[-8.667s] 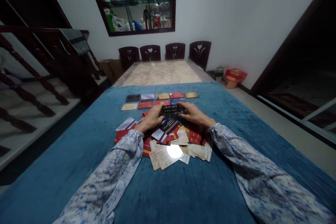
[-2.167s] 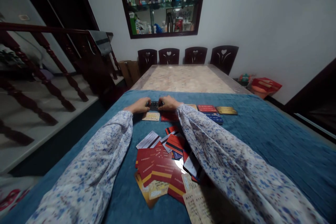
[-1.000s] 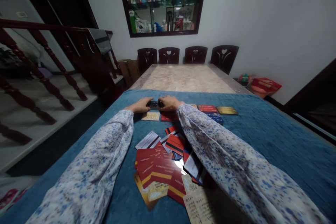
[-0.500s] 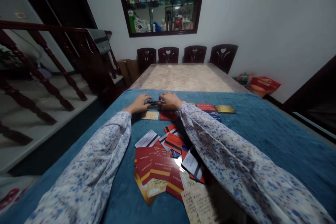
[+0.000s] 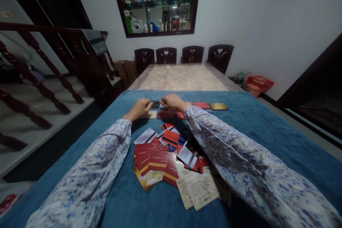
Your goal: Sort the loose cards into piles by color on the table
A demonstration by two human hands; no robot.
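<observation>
My left hand and my right hand reach to the far end of a blue cloth, their fingertips closed on the two ends of a small dark stack of cards. Just nearer lie a beige card and a red card. To the right, a red card and a gold card lie in the same row. A loose heap of red, white and beige cards is spread between my forearms.
Beyond the cloth is the bare marble tabletop with several dark chairs at its far end. A wooden stair railing runs along the left. A red bag sits on the floor at the right.
Earlier both hands held a dark stack over the heap; they have since reached to the far row's left end. Over the last second they stay there and the view shifts slightly.
</observation>
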